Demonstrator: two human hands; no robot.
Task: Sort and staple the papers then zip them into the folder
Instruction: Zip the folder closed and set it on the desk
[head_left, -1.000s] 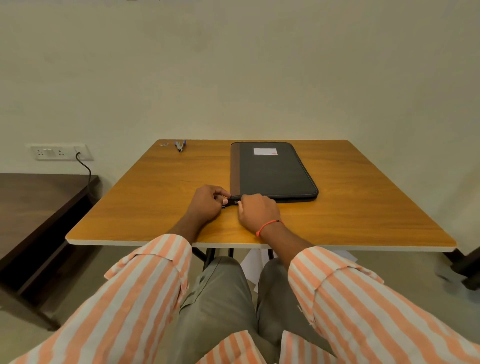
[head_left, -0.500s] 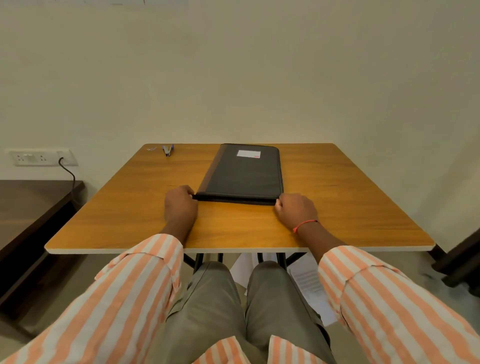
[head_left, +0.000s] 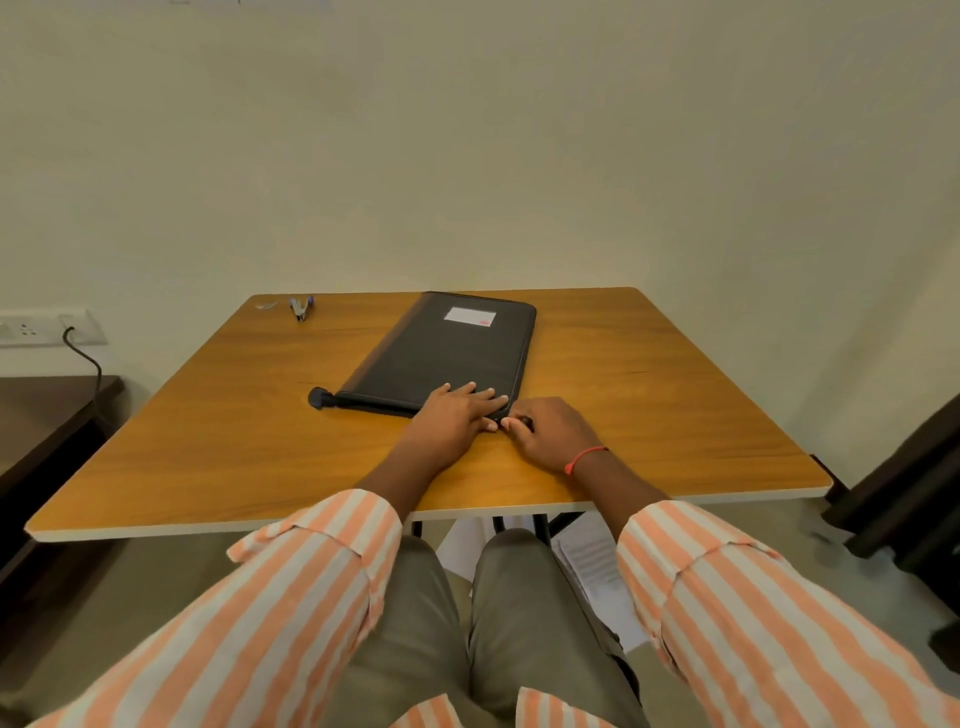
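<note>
A black zip folder (head_left: 447, 358) with a white label lies closed on the wooden table (head_left: 649, 415), turned at a slant. My left hand (head_left: 452, 415) lies flat on its near right corner, fingers straight and spread. Just right of that corner my right hand (head_left: 550, 431) pinches a small dark zipper pull between thumb and fingertips. A dark tab (head_left: 319, 398) sticks out at the folder's near left end. No papers show on the tabletop.
A small stapler (head_left: 301, 307) and a bit of wire lie at the table's far left corner. White sheets (head_left: 597, 571) lie on the floor under the table. A dark bench stands at left below a wall socket (head_left: 47, 327); dark furniture at right.
The folder has swung so its near edge points left. My left hand moved from the near left corner to lie flat by the right corner; my right hand stays at that corner.
</note>
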